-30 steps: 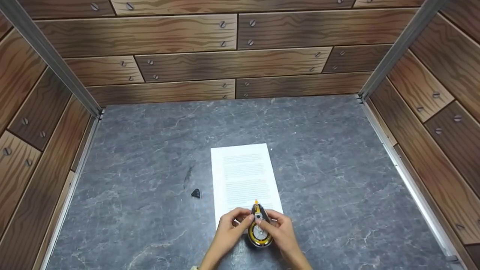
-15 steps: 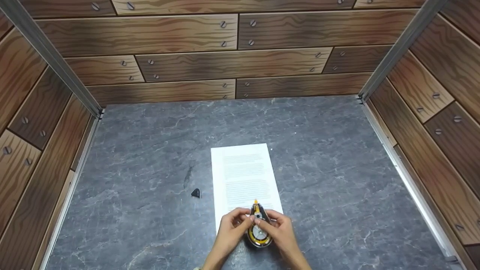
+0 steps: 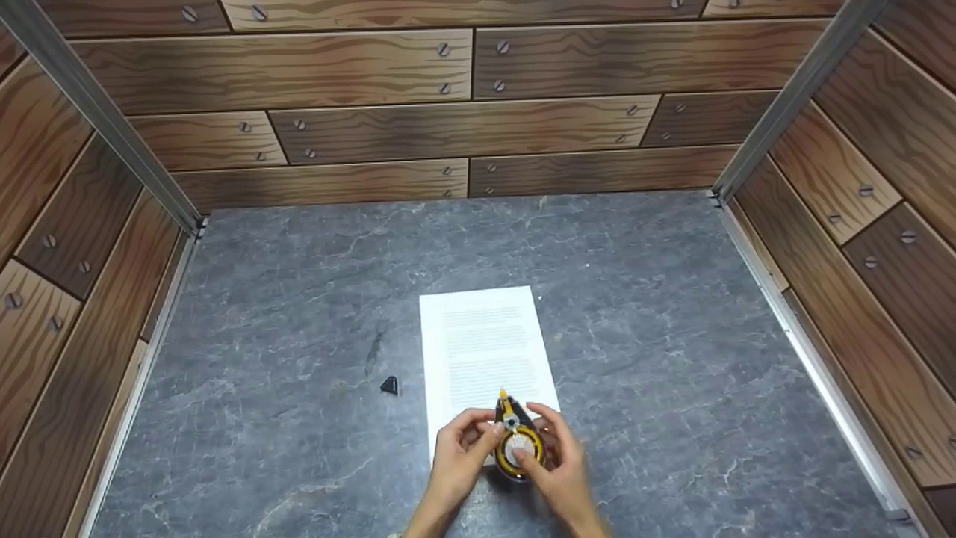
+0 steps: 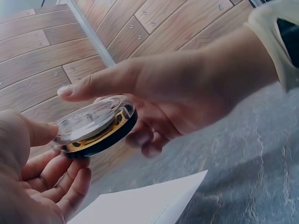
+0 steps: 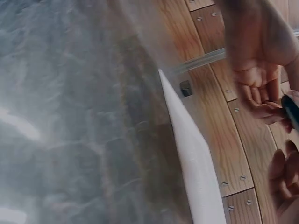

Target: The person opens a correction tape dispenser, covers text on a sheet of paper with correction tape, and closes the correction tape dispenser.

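Note:
A clear, yellow and black correction tape dispenser [image 3: 520, 445] is held between both hands over the lower end of a printed white sheet [image 3: 489, 336], its yellow tip pointing away from the person. The left hand [image 3: 459, 456] pinches its side near the nose. On the round body lies the thumb of the right hand [image 3: 564, 467], with that hand's fingers curled along the right side. In the left wrist view the dispenser [image 4: 96, 126] shows from its rounded side, above the paper [image 4: 145, 200]. Only a dark edge of the dispenser [image 5: 290, 110] shows in the right wrist view.
A small black triangular piece [image 3: 390, 385] lies on the grey marbled tabletop [image 3: 284, 329], left of the sheet. Wood-patterned walls [image 3: 358, 67] with metal corner posts stand at the back and both sides.
The dispenser has shifted slightly forward and its tip leans a little left. My right thumb has slid back from near the nose onto the round body, and the right fingers have shifted.

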Tool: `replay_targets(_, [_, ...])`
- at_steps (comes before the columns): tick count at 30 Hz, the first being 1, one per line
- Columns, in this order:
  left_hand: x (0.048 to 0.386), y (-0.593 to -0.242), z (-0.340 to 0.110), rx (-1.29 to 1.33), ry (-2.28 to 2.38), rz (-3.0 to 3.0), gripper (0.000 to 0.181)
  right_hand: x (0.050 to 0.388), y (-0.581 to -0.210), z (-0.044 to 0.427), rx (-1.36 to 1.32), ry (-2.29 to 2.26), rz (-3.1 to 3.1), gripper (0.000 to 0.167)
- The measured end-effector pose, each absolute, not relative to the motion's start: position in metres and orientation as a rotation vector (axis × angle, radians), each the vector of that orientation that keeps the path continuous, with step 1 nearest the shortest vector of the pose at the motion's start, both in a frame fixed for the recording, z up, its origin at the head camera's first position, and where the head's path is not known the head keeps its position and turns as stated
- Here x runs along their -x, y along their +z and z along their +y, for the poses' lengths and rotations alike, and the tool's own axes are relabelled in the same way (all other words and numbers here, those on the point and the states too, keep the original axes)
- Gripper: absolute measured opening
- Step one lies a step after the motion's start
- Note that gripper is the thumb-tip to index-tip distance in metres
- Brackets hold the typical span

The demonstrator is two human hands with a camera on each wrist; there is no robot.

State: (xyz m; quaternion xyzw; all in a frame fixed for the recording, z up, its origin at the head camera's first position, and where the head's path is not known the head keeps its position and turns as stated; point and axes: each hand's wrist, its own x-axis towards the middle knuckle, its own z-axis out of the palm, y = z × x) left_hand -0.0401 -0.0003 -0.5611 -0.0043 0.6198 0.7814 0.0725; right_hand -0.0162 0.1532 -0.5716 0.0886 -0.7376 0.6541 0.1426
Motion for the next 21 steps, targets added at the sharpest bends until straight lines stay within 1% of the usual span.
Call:
replay_targets(3, [0.041,-0.559,0.002,0.074,2.382,1.842,0.023,0.014,-0.577,0.154,-0.250,1.875,-2.109,0.065])
replay_targets(5, [0.041,-0.558,0.003,0.078,2.410,1.830,0.024,0.014,-0.585,0.155,-0.229,1.931,-2.056,0.066])
replay_targets(6, [0.041,-0.557,0.003,0.072,2.425,1.820,0.024,0.015,-0.585,0.155,-0.210,1.984,-2.012,0.062])
replay_targets(10, [0.040,-0.558,0.003,0.012,2.461,1.773,0.026,0.018,-0.585,0.156,-0.137,2.154,-1.847,0.039])
replay_targets(12, [0.040,-0.559,0.003,-0.025,2.473,1.745,0.027,0.020,-0.585,0.157,-0.116,2.194,-1.788,0.032])
replay_targets(17, [0.039,-0.564,0.004,-0.104,2.522,1.682,0.029,0.023,-0.584,0.158,-0.024,2.265,-1.712,0.029])
replay_targets(21, [0.038,-0.566,0.005,-0.110,2.550,1.650,0.030,0.023,-0.582,0.157,0.046,2.273,-1.718,0.029])
